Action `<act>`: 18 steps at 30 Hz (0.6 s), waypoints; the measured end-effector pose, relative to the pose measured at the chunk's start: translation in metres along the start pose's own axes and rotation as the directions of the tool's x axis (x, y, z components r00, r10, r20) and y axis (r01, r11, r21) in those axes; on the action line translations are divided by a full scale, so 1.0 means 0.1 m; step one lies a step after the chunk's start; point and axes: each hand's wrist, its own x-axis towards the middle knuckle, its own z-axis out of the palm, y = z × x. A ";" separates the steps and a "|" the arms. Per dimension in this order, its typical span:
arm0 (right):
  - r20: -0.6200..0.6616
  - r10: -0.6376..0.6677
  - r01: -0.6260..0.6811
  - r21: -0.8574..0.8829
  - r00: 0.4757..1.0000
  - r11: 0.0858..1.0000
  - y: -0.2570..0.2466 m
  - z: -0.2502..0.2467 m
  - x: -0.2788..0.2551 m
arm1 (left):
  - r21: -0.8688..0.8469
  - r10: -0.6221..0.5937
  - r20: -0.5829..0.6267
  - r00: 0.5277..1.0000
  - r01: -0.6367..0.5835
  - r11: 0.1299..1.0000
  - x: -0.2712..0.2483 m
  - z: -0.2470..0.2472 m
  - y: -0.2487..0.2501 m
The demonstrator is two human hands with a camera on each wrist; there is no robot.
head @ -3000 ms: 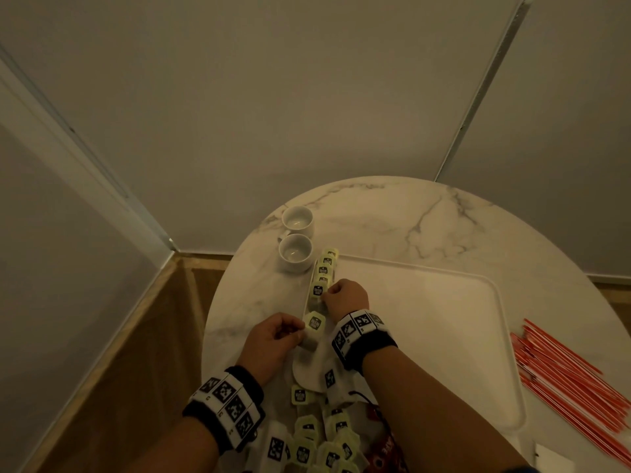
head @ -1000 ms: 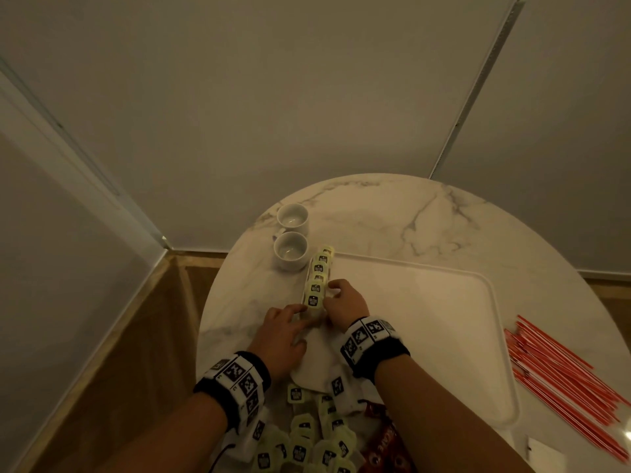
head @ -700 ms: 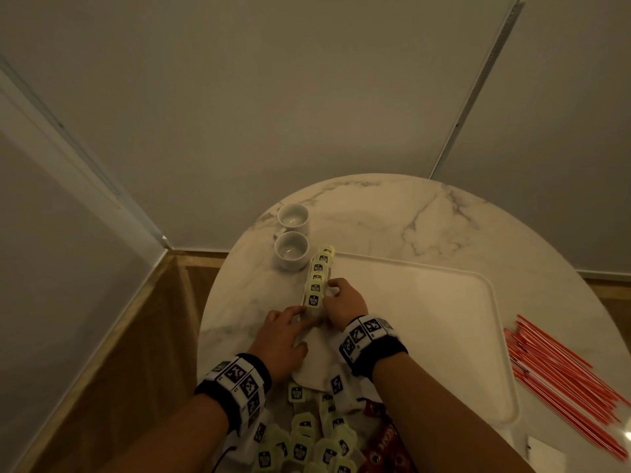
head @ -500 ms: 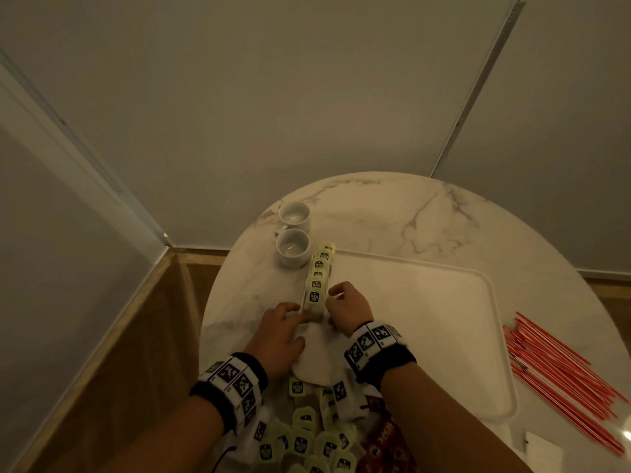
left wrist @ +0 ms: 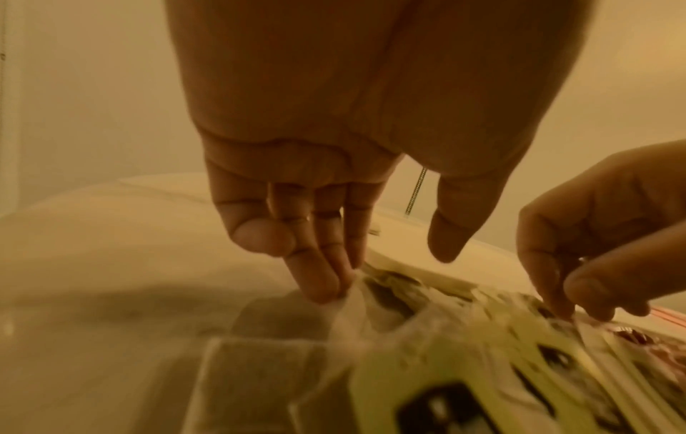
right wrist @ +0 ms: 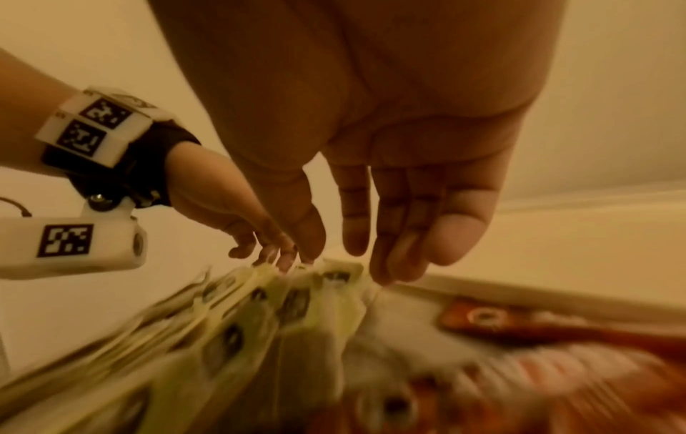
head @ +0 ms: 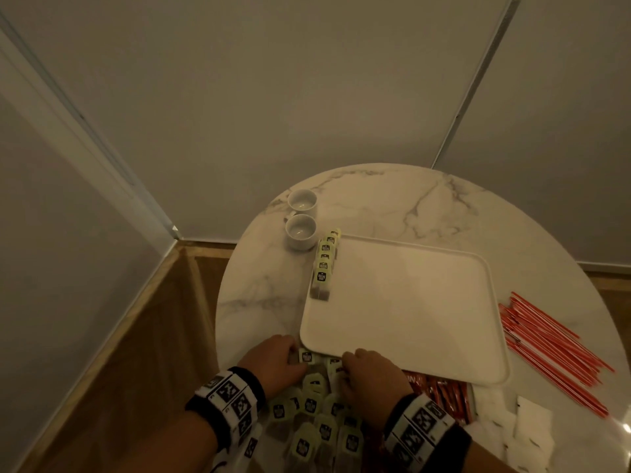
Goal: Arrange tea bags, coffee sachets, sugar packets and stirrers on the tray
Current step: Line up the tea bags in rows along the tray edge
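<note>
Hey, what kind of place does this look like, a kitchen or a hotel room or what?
Probably a hotel room or lounge corner, though I can't be sure. A small round marble table against plain wall panels holds a white tray, two small white cups, and single-serve tea bags and stirrers, like a guest refreshment setup.
</note>
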 end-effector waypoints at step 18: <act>0.058 0.285 -0.285 0.386 0.957 0.877 -0.04 0.19 0.07 | -0.257 -0.237 -0.154 0.959 0.192 0.947 0.12 0.24 0.32</act>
